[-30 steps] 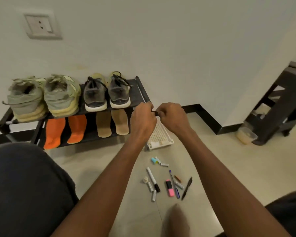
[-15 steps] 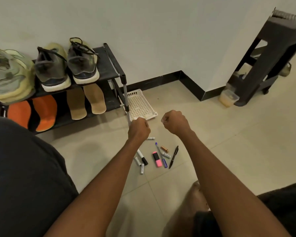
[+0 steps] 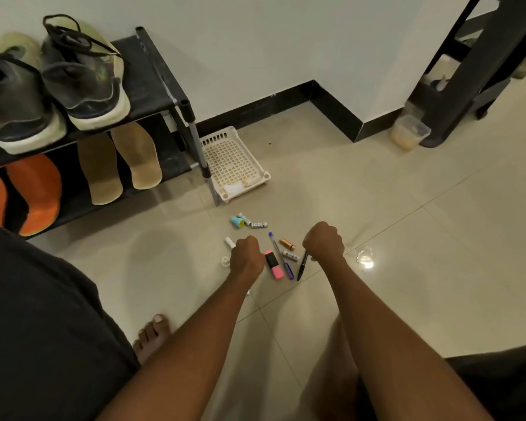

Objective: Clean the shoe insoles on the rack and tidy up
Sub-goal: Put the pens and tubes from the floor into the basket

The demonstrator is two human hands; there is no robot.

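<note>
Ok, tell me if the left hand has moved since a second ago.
Yes. The left hand has pulled back from the shoe rack's front corner post toward the person, and is now fisted above the pens on the floor.

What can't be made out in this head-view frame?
- Left hand: fist seen from behind, palm contents hidden; it covers most of the white marker.
- Right hand: fingers curled away, grip unclear; it overlaps the black pen.
- Orange insoles: cut off by the left edge.
- Battery labels: too small to read.
</note>
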